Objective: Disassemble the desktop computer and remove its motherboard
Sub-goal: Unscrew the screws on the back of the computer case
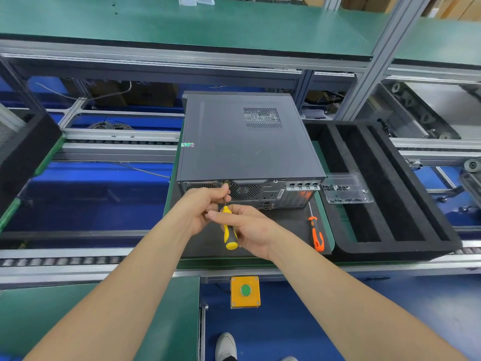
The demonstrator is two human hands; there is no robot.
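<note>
Fingers point(216, 194) of left hand point(204, 205) and right hand point(248, 227) grip screwdriver point(230, 238) at computer's point(244, 144) edge.

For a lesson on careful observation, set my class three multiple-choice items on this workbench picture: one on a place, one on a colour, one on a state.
1. Where does the orange screwdriver lie?
A. on the floor
B. on the dark mat
C. on the upper shelf

2. What colour is the button on the yellow box?
A. red
B. green
C. blue

3. What is the state of the yellow screwdriver?
A. lying loose
B. held in both hands, aimed at the rear panel of the computer case
C. hanging from a hook

Answers:
1 B: it lies flat on the mat, right of the hands.
2 B: a green disc sits in the middle of the box.
3 B: the right hand grips the handle and the left hand pinches the shaft.
</note>
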